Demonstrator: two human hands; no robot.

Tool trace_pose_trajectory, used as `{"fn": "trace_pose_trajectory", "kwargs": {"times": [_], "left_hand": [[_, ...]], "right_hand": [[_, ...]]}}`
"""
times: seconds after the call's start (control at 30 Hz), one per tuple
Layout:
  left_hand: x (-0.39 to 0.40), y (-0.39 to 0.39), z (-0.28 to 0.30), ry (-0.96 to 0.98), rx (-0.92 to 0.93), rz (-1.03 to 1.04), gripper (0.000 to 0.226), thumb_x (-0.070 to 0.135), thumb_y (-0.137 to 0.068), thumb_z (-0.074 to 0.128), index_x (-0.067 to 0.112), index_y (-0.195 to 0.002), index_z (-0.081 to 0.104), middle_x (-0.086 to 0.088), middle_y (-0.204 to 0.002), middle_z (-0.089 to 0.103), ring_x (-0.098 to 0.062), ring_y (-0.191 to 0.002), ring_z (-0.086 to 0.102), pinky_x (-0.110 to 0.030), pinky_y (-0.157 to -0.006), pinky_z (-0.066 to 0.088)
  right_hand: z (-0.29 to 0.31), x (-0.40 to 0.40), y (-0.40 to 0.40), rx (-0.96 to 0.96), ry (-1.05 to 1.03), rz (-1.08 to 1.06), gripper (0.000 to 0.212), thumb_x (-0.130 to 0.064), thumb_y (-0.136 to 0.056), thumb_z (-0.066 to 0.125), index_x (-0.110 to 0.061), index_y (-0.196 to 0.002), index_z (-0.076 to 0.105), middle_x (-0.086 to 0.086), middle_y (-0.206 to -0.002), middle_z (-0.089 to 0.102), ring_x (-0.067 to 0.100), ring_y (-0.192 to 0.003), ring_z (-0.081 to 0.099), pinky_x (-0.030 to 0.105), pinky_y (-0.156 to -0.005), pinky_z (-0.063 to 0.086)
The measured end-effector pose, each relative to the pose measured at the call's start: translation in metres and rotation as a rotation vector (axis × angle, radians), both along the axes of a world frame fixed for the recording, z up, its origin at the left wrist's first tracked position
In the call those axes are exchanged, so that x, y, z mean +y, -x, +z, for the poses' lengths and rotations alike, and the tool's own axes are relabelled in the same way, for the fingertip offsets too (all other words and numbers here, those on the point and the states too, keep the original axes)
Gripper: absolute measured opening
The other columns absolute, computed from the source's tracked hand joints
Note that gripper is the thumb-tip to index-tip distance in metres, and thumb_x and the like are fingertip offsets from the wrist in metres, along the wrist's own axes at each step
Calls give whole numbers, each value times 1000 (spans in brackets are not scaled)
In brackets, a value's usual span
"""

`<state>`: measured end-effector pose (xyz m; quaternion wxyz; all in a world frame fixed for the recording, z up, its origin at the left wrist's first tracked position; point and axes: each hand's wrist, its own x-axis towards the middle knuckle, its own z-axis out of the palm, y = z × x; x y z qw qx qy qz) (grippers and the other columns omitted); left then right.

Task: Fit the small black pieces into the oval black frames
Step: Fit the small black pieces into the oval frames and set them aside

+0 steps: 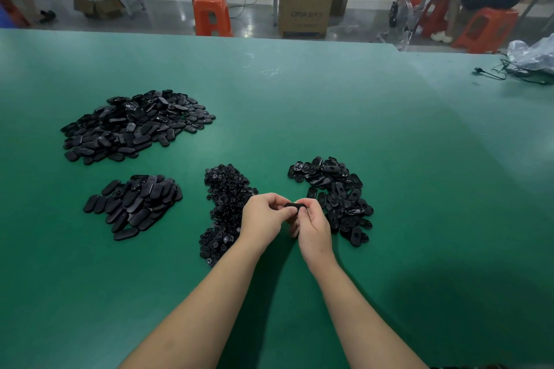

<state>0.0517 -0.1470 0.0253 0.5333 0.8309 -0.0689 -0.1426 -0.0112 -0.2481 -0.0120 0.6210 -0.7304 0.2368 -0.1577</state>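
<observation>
Both hands are meeting just above the green table, the left hand and the right hand pinching one oval black frame between curled fingertips; whether a small piece is sitting in it I cannot tell. Four black heaps are lying around them: small black pieces just left of the hands, open frames just right, and two piles of oval parts, near and far, lying further left.

you can see some blurry letters on the big brown box behind your table; they look like "citor", but it's hard to tell.
</observation>
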Motion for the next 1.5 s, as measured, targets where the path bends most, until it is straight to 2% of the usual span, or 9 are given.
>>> {"fn": "trace_pose_trajectory", "kwargs": {"times": [0.07,0.13,0.2,0.3,0.47,0.67,0.9,1.23,1.5], "left_hand": [[1,-1,0,24,33,3,9,20,-79,84,24,-78,77,6,-71,74,-13,-72,70,-25,-70,56],[2,-1,0,52,57,-1,7,20,-80,83,23,-80,78,8,-73,75,-11,-76,72,-26,-72,57],[2,0,-1,70,76,-4,7,18,-82,81,24,-81,78,10,-73,76,-4,-71,70,-22,-67,53],[0,2,-3,67,92,11,10,18,-85,77,26,-78,76,9,-69,74,4,-48,55,-18,-54,43],[-3,4,-4,63,89,26,8,18,-84,75,23,-78,75,8,-69,73,4,-47,51,-16,-51,40],[-4,4,-6,32,82,33,6,20,-82,75,22,-76,73,10,-67,69,4,-49,51,-12,-48,38],[-4,7,-6,11,87,34,5,22,-83,74,20,-80,70,5,-72,69,-11,-60,58,-26,-58,46],[-1,8,-7,57,54,-23,4,20,-88,73,18,-84,73,2,-70,68,-14,-57,54,-29,-58,44],[2,7,-10,34,46,-50,10,13,-92,68,20,-89,74,6,-72,69,-9,-56,56,-22,-56,43]], "right_hand": [[0,0,1,-7,17,10,25,-14,-103,46,-33,-96,60,-10,-66,61,9,-59,54,32,-60,45],[1,0,1,-17,25,19,23,-14,-103,48,-32,-98,61,-12,-66,62,6,-58,53,28,-59,43],[2,1,1,-18,37,14,22,-13,-103,49,-31,-100,60,-11,-74,64,6,-63,54,29,-64,44],[3,0,1,-6,63,-3,21,-12,-103,49,-30,-102,59,-7,-89,69,8,-76,62,30,-74,50],[3,1,1,-4,96,-5,25,-9,-103,48,-32,-100,59,-12,-92,69,-1,-81,63,24,-78,50],[1,0,0,4,105,3,24,-10,-103,48,-30,-99,62,-11,-89,69,2,-81,63,32,-80,51],[-2,-1,0,-12,64,2,26,-11,-102,51,-31,-96,65,-7,-90,71,16,-87,66,43,-85,54],[-2,-1,1,-46,54,4,20,-16,-102,54,-32,-93,61,-11,-88,71,12,-83,66,33,-77,53],[-2,0,-1,-15,78,-11,17,-14,-102,55,-29,-94,60,-1,-86,70,27,-84,66,49,-81,53]]}}
